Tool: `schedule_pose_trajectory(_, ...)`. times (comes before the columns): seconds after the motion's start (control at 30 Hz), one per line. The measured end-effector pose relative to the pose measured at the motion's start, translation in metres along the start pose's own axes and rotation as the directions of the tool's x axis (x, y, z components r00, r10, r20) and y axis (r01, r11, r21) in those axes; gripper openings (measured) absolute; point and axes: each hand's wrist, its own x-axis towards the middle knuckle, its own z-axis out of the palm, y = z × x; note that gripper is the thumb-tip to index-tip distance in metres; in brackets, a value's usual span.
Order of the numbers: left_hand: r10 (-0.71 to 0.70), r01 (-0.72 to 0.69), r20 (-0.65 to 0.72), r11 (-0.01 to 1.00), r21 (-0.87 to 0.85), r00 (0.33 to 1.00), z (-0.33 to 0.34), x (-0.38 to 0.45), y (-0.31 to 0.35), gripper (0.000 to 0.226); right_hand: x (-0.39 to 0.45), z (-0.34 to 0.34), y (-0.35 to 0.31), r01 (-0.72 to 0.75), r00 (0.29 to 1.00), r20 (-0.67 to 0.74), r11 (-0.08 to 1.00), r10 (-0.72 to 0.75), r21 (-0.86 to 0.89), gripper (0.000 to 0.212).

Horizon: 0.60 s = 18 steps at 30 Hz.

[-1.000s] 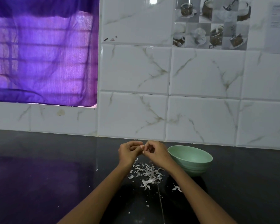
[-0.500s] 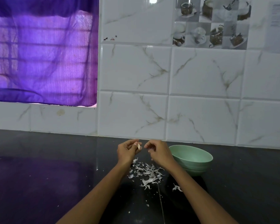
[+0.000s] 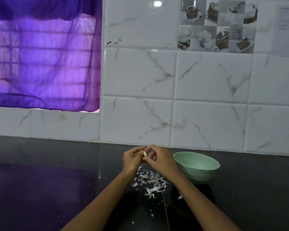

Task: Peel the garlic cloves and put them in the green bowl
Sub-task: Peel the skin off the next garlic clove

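Left hand [image 3: 132, 158] and right hand [image 3: 158, 158] pinching a garlic clove [image 3: 144, 153] between them, above scattered peels [image 3: 150, 180], green bowl [image 3: 196, 165] just right, on a dark counter [image 3: 40, 189]

Bare forearms [image 3: 97, 205], no sleeves.

One garlic clove [image 3: 144, 153], pale, between two hands: left hand [image 3: 132, 160] and right hand [image 3: 160, 160]. One green bowl [image 3: 196, 165]; its contents cannot be seen. One scattered heap of white peel scraps [image 3: 150, 181], too many and too small to count, on one dark counter [image 3: 40, 180].
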Motion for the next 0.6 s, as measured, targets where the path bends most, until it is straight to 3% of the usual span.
schedule_pose_trajectory(0.17, -0.031, 0.034, 0.080, 0.999, -0.040, 0.996, 0.003, -0.003, 0.001, 0.020, -0.002, -0.001, 0.003, 0.000, 0.995, -0.096, 1.000, 0.001, 0.010, 0.009)
schedule_pose_trajectory(0.27, -0.031, 0.028, -0.037, 0.996, -0.087, 0.999, 0.000, -0.002, 0.006, 0.016, -0.002, -0.002, 0.004, 0.009, 0.993, -0.116, 0.998, -0.001, 0.066, 0.009)
schedule_pose_trajectory(0.43, 0.043, -0.008, -0.228, 0.988, 0.152, 0.973, -0.007, -0.003, 0.003, 0.034, -0.001, 0.001, 0.004, 0.013, 0.992, -0.123, 0.996, -0.001, 0.091, 0.009)
schedule_pose_trajectory(0.5, 0.071, -0.015, -0.237, 0.973, 0.230, 0.969, -0.008, -0.004, 0.002, 0.029, -0.002, 0.003, 0.004, 0.025, 0.995, -0.102, 0.997, -0.017, 0.079, 0.010)
schedule_pose_trajectory(0.6, 0.053, -0.007, -0.207, 0.976, 0.216, 0.977, -0.007, -0.004, 0.004, 0.012, -0.001, 0.003, 0.003, 0.016, 0.996, -0.089, 0.998, -0.010, 0.063, 0.013)
